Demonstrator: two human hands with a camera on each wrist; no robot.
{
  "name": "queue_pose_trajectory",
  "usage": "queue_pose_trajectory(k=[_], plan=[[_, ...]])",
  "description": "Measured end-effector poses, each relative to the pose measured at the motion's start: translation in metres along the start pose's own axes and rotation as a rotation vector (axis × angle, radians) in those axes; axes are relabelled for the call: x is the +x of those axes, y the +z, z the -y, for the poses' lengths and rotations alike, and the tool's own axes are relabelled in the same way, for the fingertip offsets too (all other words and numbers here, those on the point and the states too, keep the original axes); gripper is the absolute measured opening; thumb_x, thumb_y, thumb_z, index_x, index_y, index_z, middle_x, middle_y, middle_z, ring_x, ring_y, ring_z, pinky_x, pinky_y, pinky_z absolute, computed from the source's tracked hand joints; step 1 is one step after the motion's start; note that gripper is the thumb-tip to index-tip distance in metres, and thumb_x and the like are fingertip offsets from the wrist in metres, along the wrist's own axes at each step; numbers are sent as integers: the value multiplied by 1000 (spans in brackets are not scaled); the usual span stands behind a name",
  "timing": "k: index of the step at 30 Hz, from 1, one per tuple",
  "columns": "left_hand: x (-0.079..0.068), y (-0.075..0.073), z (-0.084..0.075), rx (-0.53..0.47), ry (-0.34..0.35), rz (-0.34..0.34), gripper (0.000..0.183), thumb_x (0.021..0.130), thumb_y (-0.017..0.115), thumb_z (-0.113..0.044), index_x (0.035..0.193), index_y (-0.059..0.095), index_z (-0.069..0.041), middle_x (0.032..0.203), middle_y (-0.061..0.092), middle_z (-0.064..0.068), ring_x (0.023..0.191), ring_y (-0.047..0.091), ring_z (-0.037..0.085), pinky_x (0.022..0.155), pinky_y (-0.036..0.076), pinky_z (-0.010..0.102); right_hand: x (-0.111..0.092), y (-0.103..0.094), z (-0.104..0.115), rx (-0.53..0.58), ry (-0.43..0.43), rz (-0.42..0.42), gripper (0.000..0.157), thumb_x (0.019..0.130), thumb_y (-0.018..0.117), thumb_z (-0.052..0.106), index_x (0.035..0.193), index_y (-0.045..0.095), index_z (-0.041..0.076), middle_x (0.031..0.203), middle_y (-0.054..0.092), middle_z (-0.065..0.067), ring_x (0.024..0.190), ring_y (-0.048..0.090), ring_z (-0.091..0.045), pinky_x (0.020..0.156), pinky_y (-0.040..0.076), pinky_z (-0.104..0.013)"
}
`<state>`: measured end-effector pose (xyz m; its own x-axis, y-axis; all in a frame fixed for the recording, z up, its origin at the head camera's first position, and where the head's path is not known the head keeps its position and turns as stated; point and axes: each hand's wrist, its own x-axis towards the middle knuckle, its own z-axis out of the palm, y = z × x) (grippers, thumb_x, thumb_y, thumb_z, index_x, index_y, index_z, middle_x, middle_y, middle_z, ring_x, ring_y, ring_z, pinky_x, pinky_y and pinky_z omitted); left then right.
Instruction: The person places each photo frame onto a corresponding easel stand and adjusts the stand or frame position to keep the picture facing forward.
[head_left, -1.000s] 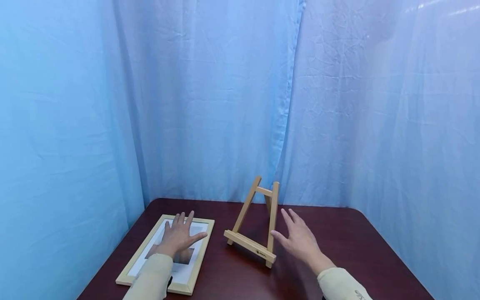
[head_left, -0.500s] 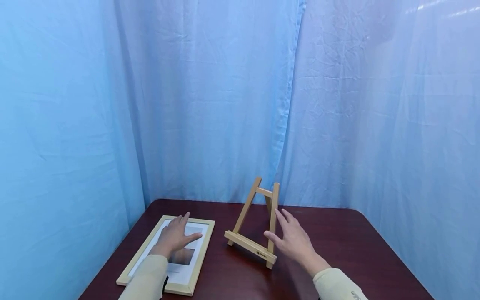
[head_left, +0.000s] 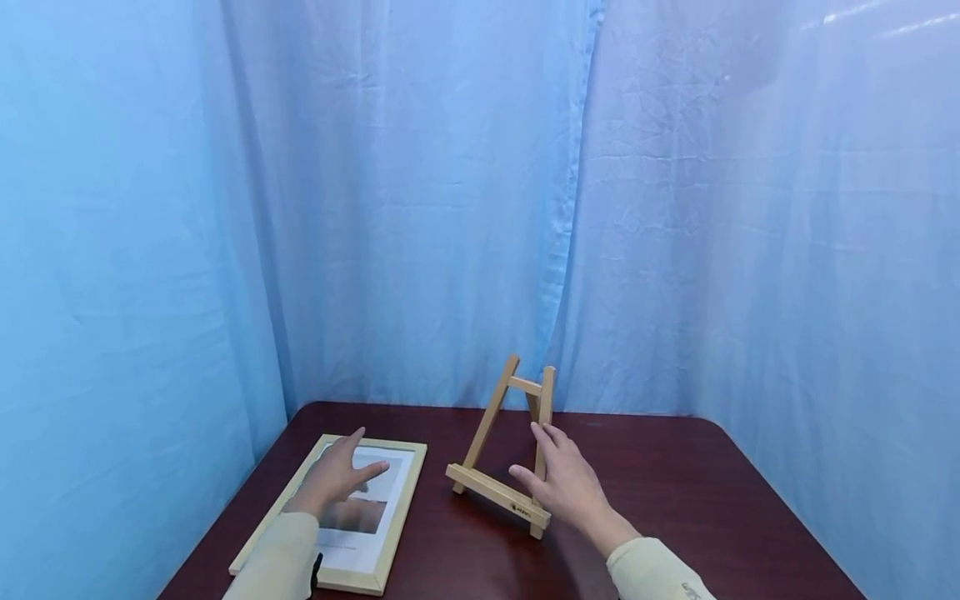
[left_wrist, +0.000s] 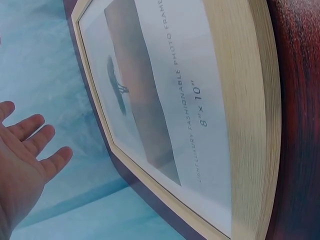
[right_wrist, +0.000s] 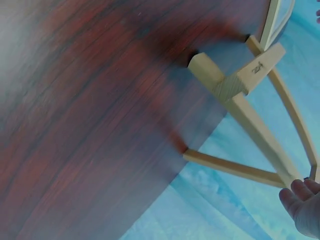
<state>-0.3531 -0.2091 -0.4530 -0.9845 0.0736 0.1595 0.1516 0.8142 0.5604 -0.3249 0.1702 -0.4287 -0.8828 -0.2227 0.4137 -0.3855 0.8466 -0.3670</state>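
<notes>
A pale wood photo frame (head_left: pixel 367 508) lies flat, face up, at the table's left; in the left wrist view its insert reads 8"x10". My left hand (head_left: pixel 330 479) hovers above it, fingers spread, and the left wrist view shows that hand (left_wrist: pixel 25 170) apart from the frame. Right of the frame stands a small wooden tabletop easel (head_left: pixel 495 492), turned at an angle, its ledge low in front. Beside its right leg is my right hand (head_left: pixel 570 483) with extended fingers. The right wrist view puts fingertips by the leg's upper part; contact is unclear.
Both things stand on a dark reddish-brown table (head_left: pixel 675 492) with rounded far corners. Light blue curtains (head_left: pixel 420 208) hang behind it and along both sides. In the right wrist view, the easel's rear leg (right_wrist: pixel 230 167) reaches the tabletop.
Both hands have drifted left. The right hand has come from beside the easel to overlap its right leg in the head view; frame and easel stay put.
</notes>
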Motion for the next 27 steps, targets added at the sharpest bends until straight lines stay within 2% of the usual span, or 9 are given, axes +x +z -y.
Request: queue_pose_trajectory(k=[2, 7, 16, 22, 27], plan=[[-2, -3, 0, -28, -4, 6, 94, 89, 69, -52, 152, 29, 5, 150, 35, 32, 137, 34, 49, 107, 32, 62, 0, 3, 4, 20, 5, 3, 85, 91, 57, 65, 153, 39, 11, 150, 41, -18, 135, 41, -39, 99, 44, -57], [-3, -6, 4, -75, -19, 24, 96, 87, 70, -54, 151, 31, 5, 150, 35, 32, 136, 34, 49, 107, 31, 63, -2, 7, 15, 87, 12, 3, 78, 92, 62, 55, 152, 41, 9, 149, 42, -18, 135, 42, -39, 99, 43, -59], [-2, -8, 16, -93, -62, 34, 95, 86, 71, -56, 151, 35, 2, 148, 40, 31, 133, 41, 47, 104, 36, 63, -1, 17, 26, 201, 28, -7, 78, 93, 62, 56, 150, 43, 6, 146, 46, -18, 131, 46, -38, 100, 42, -58], [-4, -15, 21, -117, -104, 39, 97, 84, 69, -61, 152, 35, -1, 144, 45, 31, 130, 44, 48, 99, 39, 66, -1, 22, 35, 282, 36, 19, 82, 91, 61, 60, 149, 44, 4, 145, 47, -20, 129, 48, -39, 101, 42, -57], [-4, -20, 26, -109, -108, 35, 96, 84, 68, -63, 150, 38, 1, 142, 47, 31, 126, 47, 48, 96, 42, 65, -1, 25, 41, 374, 79, 40, 82, 90, 62, 61, 147, 46, 3, 141, 51, -19, 126, 51, -37, 99, 43, -57]])
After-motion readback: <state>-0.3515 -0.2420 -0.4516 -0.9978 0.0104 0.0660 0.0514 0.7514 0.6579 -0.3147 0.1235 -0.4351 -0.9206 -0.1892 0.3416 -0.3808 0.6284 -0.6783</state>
